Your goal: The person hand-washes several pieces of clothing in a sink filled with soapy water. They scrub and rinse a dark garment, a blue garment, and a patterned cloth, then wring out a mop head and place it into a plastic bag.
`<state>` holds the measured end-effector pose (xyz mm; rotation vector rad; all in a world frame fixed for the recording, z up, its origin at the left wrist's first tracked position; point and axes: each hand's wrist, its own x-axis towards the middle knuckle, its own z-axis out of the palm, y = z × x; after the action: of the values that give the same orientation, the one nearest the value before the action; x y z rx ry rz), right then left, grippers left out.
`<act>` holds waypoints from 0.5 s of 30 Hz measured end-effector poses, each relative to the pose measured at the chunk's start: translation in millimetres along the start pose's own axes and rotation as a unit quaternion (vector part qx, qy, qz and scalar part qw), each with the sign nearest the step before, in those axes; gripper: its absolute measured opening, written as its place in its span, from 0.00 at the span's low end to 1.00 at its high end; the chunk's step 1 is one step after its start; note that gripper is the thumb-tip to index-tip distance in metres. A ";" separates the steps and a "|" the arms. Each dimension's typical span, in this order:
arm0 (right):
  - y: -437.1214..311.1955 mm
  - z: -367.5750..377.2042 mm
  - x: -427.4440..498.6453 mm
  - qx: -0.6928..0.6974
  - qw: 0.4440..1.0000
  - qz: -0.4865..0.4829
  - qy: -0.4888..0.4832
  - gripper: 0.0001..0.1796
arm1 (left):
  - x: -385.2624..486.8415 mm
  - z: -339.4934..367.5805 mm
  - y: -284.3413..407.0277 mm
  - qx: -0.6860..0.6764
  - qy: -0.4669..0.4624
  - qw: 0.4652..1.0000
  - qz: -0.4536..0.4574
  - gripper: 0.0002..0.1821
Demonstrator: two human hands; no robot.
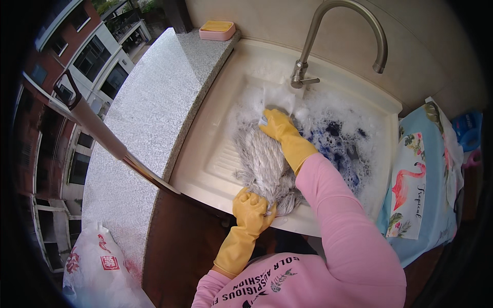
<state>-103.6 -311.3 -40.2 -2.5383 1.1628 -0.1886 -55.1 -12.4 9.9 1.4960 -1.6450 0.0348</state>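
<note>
A grey-white string mop head lies across the ribbed washboard slope of the cream sink. My left hand, in a yellow rubber glove, grips its near end at the sink's front rim. Over the far end is my gloved right hand, its fingers curled around a small pale object, mostly hidden and too covered to name. White suds surround this hand. Dark blue cloth sits in foamy water to the right of the mop strings.
A curved metal faucet rises behind the sink. On the left granite counter are a pink soap dish and a plastic bag. A long handle leans across the counter. A blue flamingo-print bag stands at the right.
</note>
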 end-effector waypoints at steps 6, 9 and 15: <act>-72.4 -6.9 -104.6 0.090 0.985 -0.122 -0.088 0.27 | -11.3 -2.4 -7.0 0.031 -0.001 0.999 -0.045 0.17; -51.1 13.3 -32.9 -0.009 0.996 -0.089 0.022 0.27 | -2.5 6.1 -5.6 0.028 -0.018 0.999 -0.026 0.16; -64.6 -15.9 -25.8 0.081 0.989 -0.074 -0.098 0.29 | -4.4 -3.5 -1.8 0.027 -0.039 0.998 -0.034 0.16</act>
<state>-78.8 -256.7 -1.6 -2.4356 0.8518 -0.0653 -52.2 -7.5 8.4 1.6107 -1.6664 -0.0173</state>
